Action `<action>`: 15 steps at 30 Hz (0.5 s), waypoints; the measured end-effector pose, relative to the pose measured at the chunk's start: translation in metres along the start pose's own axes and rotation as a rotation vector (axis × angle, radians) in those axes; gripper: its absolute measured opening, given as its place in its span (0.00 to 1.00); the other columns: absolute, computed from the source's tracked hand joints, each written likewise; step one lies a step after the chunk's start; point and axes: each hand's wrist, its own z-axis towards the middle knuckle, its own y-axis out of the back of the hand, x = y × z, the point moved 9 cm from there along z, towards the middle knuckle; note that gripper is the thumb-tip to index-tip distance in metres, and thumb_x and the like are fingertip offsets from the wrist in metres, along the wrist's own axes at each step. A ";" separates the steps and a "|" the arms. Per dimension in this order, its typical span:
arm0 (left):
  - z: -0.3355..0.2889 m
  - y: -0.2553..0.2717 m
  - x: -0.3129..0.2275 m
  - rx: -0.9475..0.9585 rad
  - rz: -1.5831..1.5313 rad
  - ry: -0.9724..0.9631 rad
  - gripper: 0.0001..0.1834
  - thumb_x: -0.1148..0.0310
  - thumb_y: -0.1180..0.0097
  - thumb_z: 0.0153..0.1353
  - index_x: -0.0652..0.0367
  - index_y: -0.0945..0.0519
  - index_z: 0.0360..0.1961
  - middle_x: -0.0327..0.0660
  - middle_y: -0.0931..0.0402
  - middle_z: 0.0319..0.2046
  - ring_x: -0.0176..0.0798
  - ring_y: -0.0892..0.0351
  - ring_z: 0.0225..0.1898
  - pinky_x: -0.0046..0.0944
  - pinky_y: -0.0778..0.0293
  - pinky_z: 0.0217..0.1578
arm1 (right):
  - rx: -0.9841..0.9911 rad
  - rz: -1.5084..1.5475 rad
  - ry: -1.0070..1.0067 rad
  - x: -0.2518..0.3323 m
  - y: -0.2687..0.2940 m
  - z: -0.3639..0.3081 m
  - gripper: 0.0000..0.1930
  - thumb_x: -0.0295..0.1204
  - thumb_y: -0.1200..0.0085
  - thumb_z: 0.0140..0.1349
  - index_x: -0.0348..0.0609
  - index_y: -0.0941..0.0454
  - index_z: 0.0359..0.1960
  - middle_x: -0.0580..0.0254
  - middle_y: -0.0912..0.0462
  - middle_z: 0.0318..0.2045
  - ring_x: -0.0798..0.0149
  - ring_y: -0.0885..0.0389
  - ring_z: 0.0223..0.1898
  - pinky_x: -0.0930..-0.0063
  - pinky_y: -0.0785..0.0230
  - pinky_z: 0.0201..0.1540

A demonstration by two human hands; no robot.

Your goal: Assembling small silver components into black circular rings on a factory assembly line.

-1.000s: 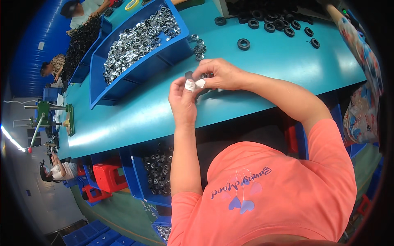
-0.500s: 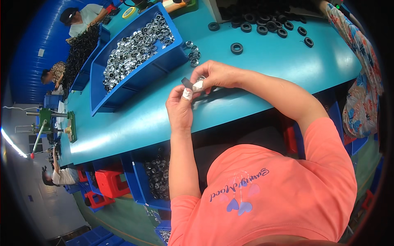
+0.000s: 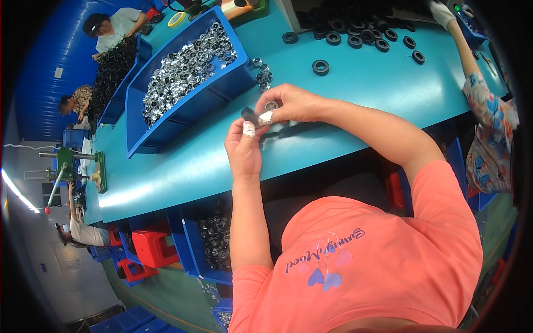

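In the left hand (image 3: 243, 151), the black ring (image 3: 249, 115) could slip if the taped thumb (image 3: 249, 129) loosens.
Its fingers are closed around this ring, above the desk (image 3: 388, 83); the right hand (image 3: 297, 105) has its fingers pinching one silver metal part (image 3: 270, 105). I count, from left: one blue bin (image 3: 189, 115), one ring held, one part pinched, one lone ring (image 3: 315, 67); the heaped rings (image 3: 355, 26) I cannot count.

Black piece (image 3: 249, 115) tilted, silvery round piece (image 3: 271, 105) beside, in fingers (image 3: 235, 132).
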 end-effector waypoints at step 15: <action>-0.001 -0.004 0.000 0.046 0.052 -0.023 0.10 0.69 0.38 0.67 0.59 0.24 0.45 0.41 0.19 0.45 0.38 0.20 0.48 0.44 0.22 0.54 | -0.037 0.115 0.174 0.005 0.007 0.003 0.17 0.22 0.35 0.58 0.39 0.21 0.50 0.63 0.18 0.46 0.69 0.18 0.48 0.73 0.25 0.56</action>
